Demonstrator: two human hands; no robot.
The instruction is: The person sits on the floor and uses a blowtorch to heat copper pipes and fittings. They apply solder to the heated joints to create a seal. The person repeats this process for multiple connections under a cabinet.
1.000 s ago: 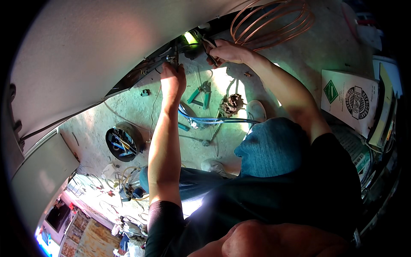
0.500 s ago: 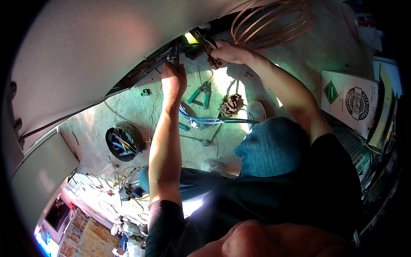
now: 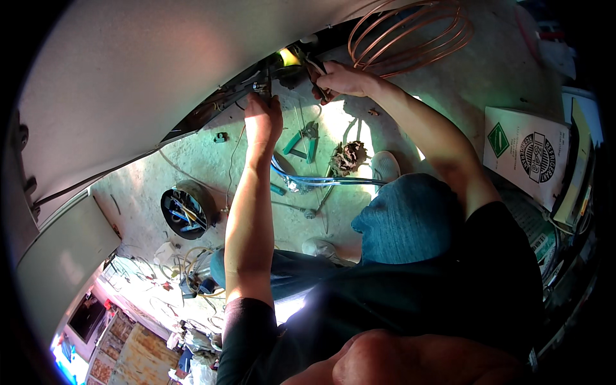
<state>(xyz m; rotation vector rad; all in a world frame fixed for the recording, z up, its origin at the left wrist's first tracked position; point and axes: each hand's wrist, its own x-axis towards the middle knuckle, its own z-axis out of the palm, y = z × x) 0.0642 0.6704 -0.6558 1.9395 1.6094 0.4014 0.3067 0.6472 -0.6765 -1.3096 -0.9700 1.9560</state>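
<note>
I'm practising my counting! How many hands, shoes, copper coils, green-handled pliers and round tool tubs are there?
Hands: 2 (left hand, right hand)
Shoes: 2
Copper coil: 1
Green-handled pliers: 1
Round tool tub: 1
Total: 7

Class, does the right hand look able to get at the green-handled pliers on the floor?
Probably yes: the green-handled pliers lie uncovered near the right hand, though that hand seems to hold a dark-handled tool.
</note>
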